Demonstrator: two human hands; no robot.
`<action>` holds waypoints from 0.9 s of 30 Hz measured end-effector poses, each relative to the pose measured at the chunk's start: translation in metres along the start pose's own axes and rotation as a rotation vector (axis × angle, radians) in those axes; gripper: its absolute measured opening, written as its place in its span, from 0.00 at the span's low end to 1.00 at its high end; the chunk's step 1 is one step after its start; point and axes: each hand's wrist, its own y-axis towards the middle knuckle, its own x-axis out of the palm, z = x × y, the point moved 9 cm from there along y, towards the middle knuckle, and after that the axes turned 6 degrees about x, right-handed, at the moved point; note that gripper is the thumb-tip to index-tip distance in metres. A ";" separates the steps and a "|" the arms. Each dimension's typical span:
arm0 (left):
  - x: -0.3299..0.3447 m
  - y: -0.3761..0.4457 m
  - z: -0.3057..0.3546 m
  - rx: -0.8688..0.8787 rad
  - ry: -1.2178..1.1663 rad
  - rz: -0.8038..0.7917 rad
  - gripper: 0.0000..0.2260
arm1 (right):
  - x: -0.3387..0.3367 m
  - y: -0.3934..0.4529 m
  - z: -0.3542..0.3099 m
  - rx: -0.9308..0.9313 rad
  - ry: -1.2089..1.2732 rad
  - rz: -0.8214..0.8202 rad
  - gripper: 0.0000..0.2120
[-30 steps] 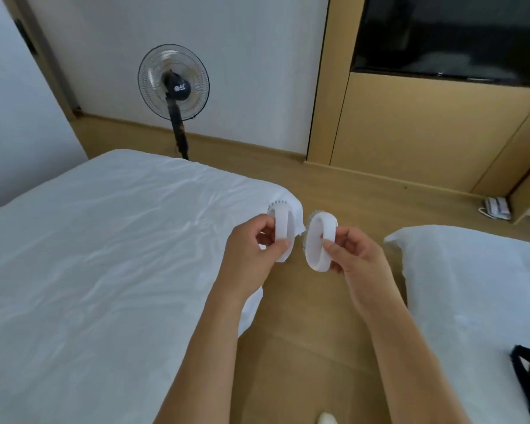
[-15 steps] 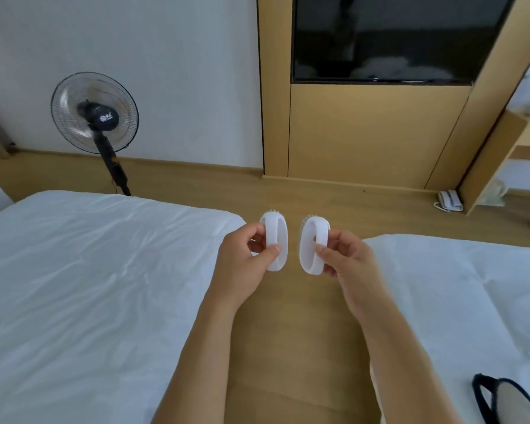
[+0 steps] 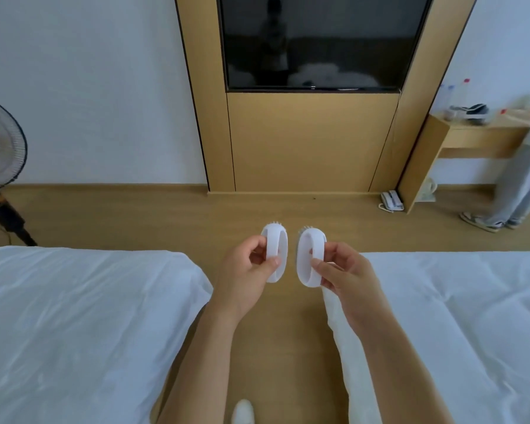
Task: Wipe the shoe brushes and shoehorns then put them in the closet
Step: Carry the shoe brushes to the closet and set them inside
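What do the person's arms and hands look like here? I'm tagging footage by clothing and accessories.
Both forearms are bare, with no sleeve in view. The left hand and right hand wear no gloves, and no ring, watch or bracelet shows. The fingernails look short and unpainted.

Below me runs a strip of wooden floor [image 3: 153,215] between two beds. A white bed [image 3: 74,325] lies along its left edge and another white bed [image 3: 459,325] along its right. A fan stand [image 3: 3,215] rests on the floor's far left, a telephone [image 3: 391,201] by the far panel.
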 end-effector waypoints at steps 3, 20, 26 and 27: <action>-0.004 0.060 -0.011 0.026 -0.012 -0.025 0.03 | 0.009 0.054 -0.013 -0.015 -0.020 0.035 0.06; -0.059 0.330 -0.109 0.021 -0.077 -0.028 0.06 | 0.106 0.328 -0.046 -0.039 -0.013 -0.018 0.06; -0.064 0.418 -0.149 -0.006 -0.048 0.046 0.08 | 0.139 0.441 -0.047 -0.033 0.025 -0.135 0.07; -0.066 0.436 -0.155 -0.009 -0.045 0.072 0.08 | 0.143 0.463 -0.049 -0.036 0.028 -0.156 0.07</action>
